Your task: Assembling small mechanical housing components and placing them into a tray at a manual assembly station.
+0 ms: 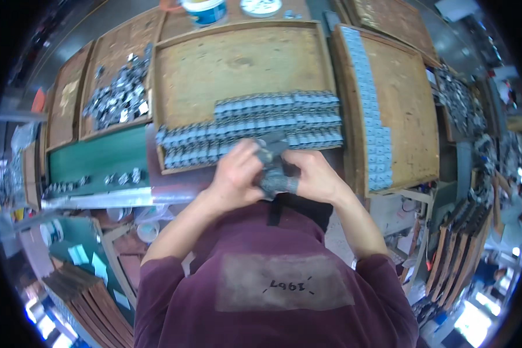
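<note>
In front of my torso, at the near edge of the middle wooden tray (243,64), both hands meet around a crumpled dark grey cloth-like piece (271,153). It may be a work glove, but blur hides its exact kind. My left hand (235,174) grips it from the left with curled fingers. From the right, my right hand (319,175) closes on it, its fingertips partly hidden behind the grey material. Just beyond the hands, several rows of small blue-grey metal parts (261,122) stand packed in the near half of the tray.
To the right, another wooden tray (409,110) holds a column of blue-grey parts (377,145) along its left side. At left lie a loose heap of metal parts (119,95) and a green board (98,153) with a few pieces. A bucket (206,11) stands at the back.
</note>
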Demonstrator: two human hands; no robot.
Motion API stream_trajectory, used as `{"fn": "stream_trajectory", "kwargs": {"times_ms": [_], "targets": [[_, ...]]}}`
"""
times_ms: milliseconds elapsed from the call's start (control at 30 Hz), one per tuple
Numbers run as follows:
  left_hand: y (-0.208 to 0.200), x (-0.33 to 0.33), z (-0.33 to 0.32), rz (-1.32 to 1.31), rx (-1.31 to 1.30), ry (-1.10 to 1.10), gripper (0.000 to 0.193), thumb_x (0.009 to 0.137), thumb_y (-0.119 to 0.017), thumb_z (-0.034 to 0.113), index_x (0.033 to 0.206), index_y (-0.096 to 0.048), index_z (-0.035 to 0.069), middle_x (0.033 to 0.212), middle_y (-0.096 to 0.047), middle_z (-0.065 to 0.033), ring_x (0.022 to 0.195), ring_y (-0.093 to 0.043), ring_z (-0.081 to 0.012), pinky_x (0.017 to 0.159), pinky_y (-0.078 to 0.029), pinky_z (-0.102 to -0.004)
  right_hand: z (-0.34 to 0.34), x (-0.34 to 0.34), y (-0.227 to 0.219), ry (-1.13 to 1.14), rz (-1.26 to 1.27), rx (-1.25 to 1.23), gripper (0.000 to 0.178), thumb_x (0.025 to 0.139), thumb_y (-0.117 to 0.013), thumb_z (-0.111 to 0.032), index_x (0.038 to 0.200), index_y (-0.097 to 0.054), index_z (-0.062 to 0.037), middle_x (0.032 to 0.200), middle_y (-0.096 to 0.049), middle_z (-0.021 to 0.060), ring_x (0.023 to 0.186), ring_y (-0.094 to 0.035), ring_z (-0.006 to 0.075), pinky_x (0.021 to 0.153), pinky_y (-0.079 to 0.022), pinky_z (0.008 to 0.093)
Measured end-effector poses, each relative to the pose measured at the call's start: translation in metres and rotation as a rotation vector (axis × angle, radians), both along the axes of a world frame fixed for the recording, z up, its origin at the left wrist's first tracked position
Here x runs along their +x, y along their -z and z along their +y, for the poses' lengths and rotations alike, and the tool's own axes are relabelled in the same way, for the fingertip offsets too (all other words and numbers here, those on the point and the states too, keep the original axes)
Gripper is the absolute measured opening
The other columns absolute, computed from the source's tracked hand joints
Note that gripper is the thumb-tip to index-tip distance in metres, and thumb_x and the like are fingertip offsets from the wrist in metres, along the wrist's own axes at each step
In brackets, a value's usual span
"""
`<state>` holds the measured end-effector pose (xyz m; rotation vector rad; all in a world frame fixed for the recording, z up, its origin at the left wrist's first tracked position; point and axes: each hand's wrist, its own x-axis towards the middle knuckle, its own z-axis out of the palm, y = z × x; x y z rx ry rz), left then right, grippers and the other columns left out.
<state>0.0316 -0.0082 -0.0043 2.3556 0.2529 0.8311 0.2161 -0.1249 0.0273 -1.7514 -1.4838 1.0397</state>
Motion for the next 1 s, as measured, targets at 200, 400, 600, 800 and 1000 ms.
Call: {"fn": "stream_trajectory", "kwargs": {"times_ms": [200, 400, 600, 800, 1000], "targets": [[-0.002, -0.026, 0.081, 0.351, -0.227, -0.536, 0.050, 0.076, -0.069, 0.002, 0.125, -0.063, 0.004, 0.099, -0.060, -0.0092, 0.090, -0.060, -0.0221, 0.076, -0.047, -0.0296, -0.047, 0.150, 0.040, 0.815, -0.557, 0.221, 0.026, 0.091, -0.064, -0.021, 0.108, -0.070, -0.0019, 0.094, -0.072, 0.0144, 0.088, -0.068, 0.0241, 0.082, -0.051, 0.0344], [0.029, -0.023, 0.163, 0.710, -0.690, -0.373, 0.042, 0.074, -0.058, -0.004, 0.114, -0.067, 0.003, 0.078, -0.063, -0.0044, 0.073, -0.056, -0.0134, 0.067, -0.045, -0.0301, -0.095, 0.221, 0.068, 0.884, -0.365, 0.004, 0.028, 0.089, -0.070, -0.027, 0.098, -0.072, -0.0002, 0.087, -0.073, 0.0141, 0.082, -0.067, 0.0243, 0.077, -0.051, 0.0374], [0.045, -0.018, 0.176, 0.760, -0.765, -0.148, 0.036, 0.076, -0.064, 0.002, 0.112, -0.066, 0.005, 0.082, -0.064, -0.0017, 0.076, -0.056, -0.0135, 0.069, -0.045, -0.0289, -0.089, 0.229, 0.078, 0.938, 0.125, -0.064, 0.028, 0.090, -0.072, -0.027, 0.104, -0.069, -0.0027, 0.083, -0.065, 0.0024, 0.074, -0.056, 0.0102, 0.064, -0.042, 0.0259], [0.064, -0.036, 0.152, 0.454, -0.476, -0.240, 0.040, 0.078, -0.063, 0.005, 0.117, -0.061, 0.001, 0.107, -0.061, -0.0125, 0.098, -0.059, -0.0277, 0.086, -0.047, -0.0388, -0.098, 0.243, 0.096, 1.023, -0.050, 0.091, 0.022, 0.091, -0.070, -0.019, 0.101, -0.061, -0.0015, 0.091, -0.063, 0.0031, 0.076, -0.055, 0.0105, 0.066, -0.045, 0.0261], [0.032, -0.130, 0.094, 0.299, -0.128, -0.981, 0.038, 0.075, -0.062, 0.006, 0.112, -0.068, 0.010, 0.104, -0.065, -0.0165, 0.101, -0.062, -0.0371, 0.086, -0.051, -0.0429, -0.121, 0.250, 0.068, 1.100, 0.569, 0.410, 0.028, 0.096, -0.062, -0.012, 0.123, -0.061, -0.0035, 0.100, -0.067, 0.0065, 0.084, -0.065, 0.0151, 0.068, -0.050, 0.0278]]}}
